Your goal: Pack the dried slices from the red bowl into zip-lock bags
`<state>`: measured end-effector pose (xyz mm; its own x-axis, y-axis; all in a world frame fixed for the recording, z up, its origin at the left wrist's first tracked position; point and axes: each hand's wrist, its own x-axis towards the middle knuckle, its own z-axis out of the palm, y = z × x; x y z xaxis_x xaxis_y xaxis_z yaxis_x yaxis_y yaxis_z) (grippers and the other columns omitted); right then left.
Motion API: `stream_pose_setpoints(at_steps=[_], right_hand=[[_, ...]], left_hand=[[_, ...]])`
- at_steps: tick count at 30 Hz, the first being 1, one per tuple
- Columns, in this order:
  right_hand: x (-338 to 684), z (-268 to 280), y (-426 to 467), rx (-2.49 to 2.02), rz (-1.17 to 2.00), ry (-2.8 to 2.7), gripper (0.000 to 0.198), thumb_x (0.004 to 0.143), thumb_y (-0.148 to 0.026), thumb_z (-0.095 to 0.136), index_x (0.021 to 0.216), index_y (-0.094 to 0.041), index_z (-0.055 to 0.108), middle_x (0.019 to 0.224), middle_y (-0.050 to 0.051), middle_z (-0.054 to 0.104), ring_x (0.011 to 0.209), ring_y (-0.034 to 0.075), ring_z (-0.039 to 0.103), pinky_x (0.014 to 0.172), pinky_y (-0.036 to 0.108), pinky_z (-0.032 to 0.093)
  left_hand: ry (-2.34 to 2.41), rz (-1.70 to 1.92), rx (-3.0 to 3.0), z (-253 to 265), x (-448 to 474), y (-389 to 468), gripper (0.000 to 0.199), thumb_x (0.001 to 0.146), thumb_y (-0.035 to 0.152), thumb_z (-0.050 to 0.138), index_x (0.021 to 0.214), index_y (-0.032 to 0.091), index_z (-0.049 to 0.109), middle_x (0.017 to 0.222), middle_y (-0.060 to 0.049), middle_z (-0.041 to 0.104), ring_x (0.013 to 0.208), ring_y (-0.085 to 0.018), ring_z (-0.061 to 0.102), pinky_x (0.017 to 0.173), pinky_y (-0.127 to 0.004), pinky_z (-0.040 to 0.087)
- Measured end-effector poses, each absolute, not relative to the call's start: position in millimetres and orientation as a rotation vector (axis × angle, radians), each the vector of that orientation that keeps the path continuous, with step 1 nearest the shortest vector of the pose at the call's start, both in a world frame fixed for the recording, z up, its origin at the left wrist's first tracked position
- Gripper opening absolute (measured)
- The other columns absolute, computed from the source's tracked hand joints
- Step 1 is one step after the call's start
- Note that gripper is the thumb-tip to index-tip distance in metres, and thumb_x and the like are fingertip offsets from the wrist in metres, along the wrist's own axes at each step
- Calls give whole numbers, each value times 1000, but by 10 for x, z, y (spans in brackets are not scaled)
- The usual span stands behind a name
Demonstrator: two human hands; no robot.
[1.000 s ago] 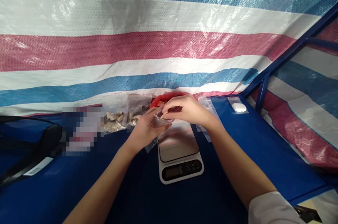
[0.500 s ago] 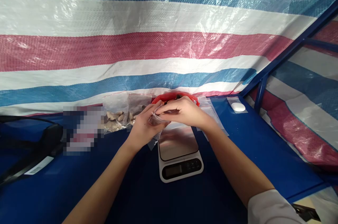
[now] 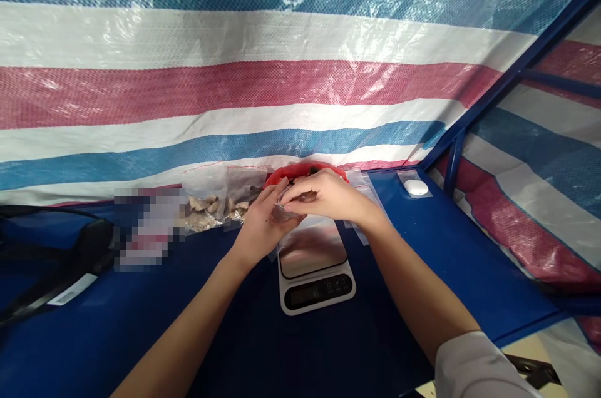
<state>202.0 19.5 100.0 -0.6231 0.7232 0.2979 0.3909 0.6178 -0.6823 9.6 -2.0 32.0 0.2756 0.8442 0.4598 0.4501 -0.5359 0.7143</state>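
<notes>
My left hand (image 3: 263, 221) and my right hand (image 3: 320, 196) meet above the far end of a kitchen scale (image 3: 314, 254). Between them is a clear plastic bag (image 3: 283, 213), pinched at its top by the fingers of both hands. Most of the bag is hidden by my hands, and I cannot tell what is in it. The scale has a steel plate and a dark display panel facing me. Just behind my hands lies a red bag or net (image 3: 300, 170) with dark things in it, partly covered.
Clear bags of brownish pieces (image 3: 201, 213) lie left of my hands. Flat clear bags (image 3: 370, 188) are to the right. A white rounded case (image 3: 416, 187) sits on a small bag farther right. Black straps (image 3: 84, 248) lie at left. Striped sheeting (image 3: 235, 85) hangs behind the blue table (image 3: 451, 260).
My fingers have shifted slightly at the top of the plastic bag, and less of it shows below my left hand. The whole view has moved a little.
</notes>
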Motion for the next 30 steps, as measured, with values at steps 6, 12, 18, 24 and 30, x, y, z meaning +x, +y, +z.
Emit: stream_pose_setpoints(at_steps=[6, 12, 18, 24, 30], right_hand=[[2239, 889, 275, -799, 884, -2191, 14, 89, -23, 69, 96, -22, 82, 97, 2, 80, 85, 17, 73, 79, 29, 56], [2495, 649, 248, -841, 1106, -1953, 27, 83, -38, 78, 102, -21, 82, 99, 4, 80, 89, 20, 73, 83, 32, 57], [2544, 462, 69, -937, 1184, -1810, 27, 83, -44, 77, 89, -18, 81, 82, 3, 77, 75, 18, 69, 76, 32, 56], [2693, 250, -60, -938, 1267, -1604, 28, 78, -46, 81, 85, -19, 78, 83, 3, 75, 75, 17, 68, 70, 29, 58], [2839, 116, -121, -1033, 1339, -1448, 34, 70, -49, 86, 85, -19, 78, 80, 2, 72, 75, 17, 67, 68, 30, 60]], left_hand=[[1250, 1044, 2175, 253, 136, -24, 79, 83, 51, 76, 151, 23, 48, 147, -14, 56, 137, -34, 54, 115, -51, 45], [1210, 977, 2334, 183, 163, -21, 76, 87, 50, 72, 153, 23, 45, 143, -13, 59, 136, -31, 55, 115, -48, 46], [1058, 1023, 2504, 106, 219, -59, 70, 91, 43, 70, 154, 23, 45, 140, -15, 60, 132, -32, 57, 113, -50, 48], [1000, 943, 2627, 123, 164, -95, 72, 92, 46, 70, 156, 25, 43, 147, -15, 56, 137, -34, 54, 115, -50, 46], [1022, 831, 2683, 126, 63, -132, 62, 96, 49, 63, 151, 23, 51, 150, -14, 56, 141, -34, 51, 118, -51, 44]])
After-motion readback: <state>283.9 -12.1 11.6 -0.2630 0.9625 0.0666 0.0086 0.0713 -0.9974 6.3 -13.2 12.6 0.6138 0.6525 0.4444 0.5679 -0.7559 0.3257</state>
